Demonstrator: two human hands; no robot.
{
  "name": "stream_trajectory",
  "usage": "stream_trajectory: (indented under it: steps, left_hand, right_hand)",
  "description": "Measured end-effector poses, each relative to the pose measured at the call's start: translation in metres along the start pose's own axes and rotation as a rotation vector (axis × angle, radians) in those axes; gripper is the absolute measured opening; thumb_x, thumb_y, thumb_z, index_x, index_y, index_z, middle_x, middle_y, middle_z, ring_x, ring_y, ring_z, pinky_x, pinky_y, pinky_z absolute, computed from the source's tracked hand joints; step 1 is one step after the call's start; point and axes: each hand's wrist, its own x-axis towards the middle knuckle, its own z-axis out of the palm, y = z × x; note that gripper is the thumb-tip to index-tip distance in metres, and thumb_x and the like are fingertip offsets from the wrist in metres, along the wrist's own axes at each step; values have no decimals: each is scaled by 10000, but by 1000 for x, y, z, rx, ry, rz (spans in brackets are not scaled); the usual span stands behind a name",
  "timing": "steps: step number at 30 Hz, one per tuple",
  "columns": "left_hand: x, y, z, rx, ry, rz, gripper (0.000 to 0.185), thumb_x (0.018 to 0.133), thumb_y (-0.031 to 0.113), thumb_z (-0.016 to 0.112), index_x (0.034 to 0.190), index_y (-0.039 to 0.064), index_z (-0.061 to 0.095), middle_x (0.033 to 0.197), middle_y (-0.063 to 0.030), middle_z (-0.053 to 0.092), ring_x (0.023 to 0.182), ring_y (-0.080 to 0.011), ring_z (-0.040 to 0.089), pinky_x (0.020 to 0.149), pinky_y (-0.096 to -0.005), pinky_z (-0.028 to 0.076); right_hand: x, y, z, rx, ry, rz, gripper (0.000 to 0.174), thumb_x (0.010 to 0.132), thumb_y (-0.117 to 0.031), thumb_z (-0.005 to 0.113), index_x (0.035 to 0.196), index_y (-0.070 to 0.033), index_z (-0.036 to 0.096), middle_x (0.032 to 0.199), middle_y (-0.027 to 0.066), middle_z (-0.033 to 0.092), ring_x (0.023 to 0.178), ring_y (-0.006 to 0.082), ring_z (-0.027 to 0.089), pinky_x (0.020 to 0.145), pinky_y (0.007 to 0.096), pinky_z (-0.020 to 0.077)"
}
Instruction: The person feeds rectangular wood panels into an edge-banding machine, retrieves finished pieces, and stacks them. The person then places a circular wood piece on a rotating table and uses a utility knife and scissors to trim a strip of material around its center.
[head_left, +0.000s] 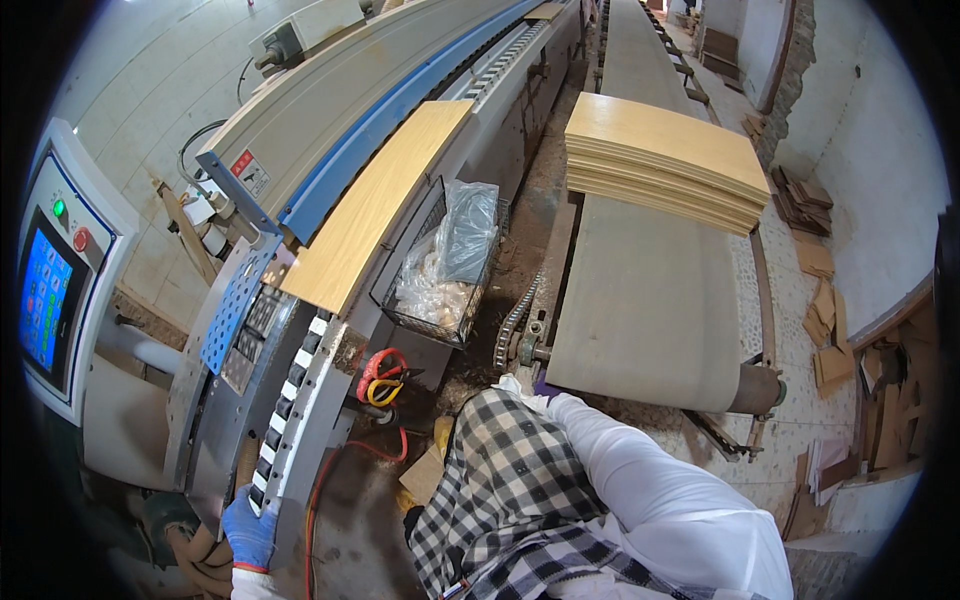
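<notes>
My left hand (250, 531), in a blue work glove with a red cuff, rests on the near end of the machine's roller rail (279, 420); whether its fingers grip the rail cannot be told. My right hand (517, 390) is near the end of the belt conveyor, beyond the checked apron; it appears pale-gloved, and its fingers are mostly hidden. A wood-coloured panel (382, 202) lies along the edge-banding machine's track, under the blue guard (405, 112). On the conveyor belt (645, 300) sits a stack of similar panels (667, 150).
A wire basket (427, 328) with plastic-wrapped items hangs beside the machine. Red-handled scissors (379, 375) hang below it. At the far left stands a control panel (56, 277) with a lit screen. A chain drive (517, 319) runs beside the conveyor. Board offcuts (829, 330) lie along the right wall.
</notes>
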Motion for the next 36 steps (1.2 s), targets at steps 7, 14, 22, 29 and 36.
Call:
stream_trajectory:
  steps: [7,14,22,29,36]
  left_hand:
    - [-1,-1,1,7,25,24,414,767,203,765,1074,-34,619,827,-143,652,760,-242,629,751,-360,501]
    - [-1,-8,3,-19,39,44,465,757,186,783,1121,-49,614,874,-154,707,787,-252,679,759,-365,523]
    - [-2,-2,2,-14,38,26,428,760,168,770,1101,-40,617,863,-158,701,781,-257,673,762,-372,516]
    - [0,-10,5,-32,43,53,387,770,168,760,1080,-16,619,855,-156,691,785,-280,667,754,-378,511]
    - [-1,-11,4,22,40,50,399,776,178,767,1093,-12,618,863,-152,683,792,-292,662,756,-380,507]
  right_hand:
    - [-2,-2,-1,9,8,-4,687,875,-661,391,1284,-145,587,1340,162,552,1233,341,517,1025,423,404]
    - [-6,0,-2,10,16,-7,655,881,-632,405,1266,-138,596,1317,162,565,1210,345,530,1010,424,414]
    - [-8,-1,-3,21,21,-6,617,888,-600,422,1245,-131,606,1290,163,580,1183,349,544,992,425,425]
    - [-8,-2,-2,27,25,-4,585,894,-571,436,1226,-124,615,1266,163,594,1160,353,556,977,425,435]
    - [-9,0,-2,19,27,-9,552,900,-542,451,1208,-117,623,1243,164,607,1137,357,568,962,426,444]
